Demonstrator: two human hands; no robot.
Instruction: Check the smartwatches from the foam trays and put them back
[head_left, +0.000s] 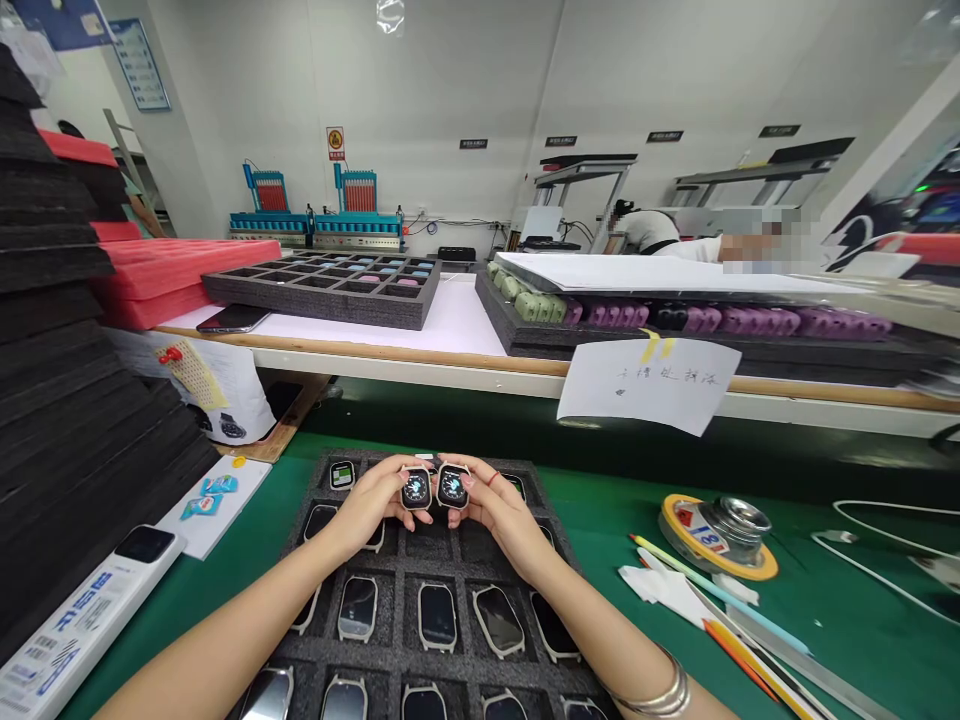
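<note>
My left hand (379,500) grips a smartwatch (416,488) with a lit dial, thumb on its edge. A second lit smartwatch (453,485) is in my right hand (486,500), close beside the first. Both screens face me above a black foam tray (397,655) with square compartments. Several dark-screened watches (436,615) lie in its lower compartments. Near the tray's top left corner, another watch (342,475) shows a lit screen. Two compartments just below my hands hold no watch.
Tape roll (765,565), glass jar (739,520) and pens (739,655) lie right. A white box (97,610) and stacked black foam (52,330) stand left. Ahead, a raised shelf (465,365) bears foam trays; a person (652,232) is behind it.
</note>
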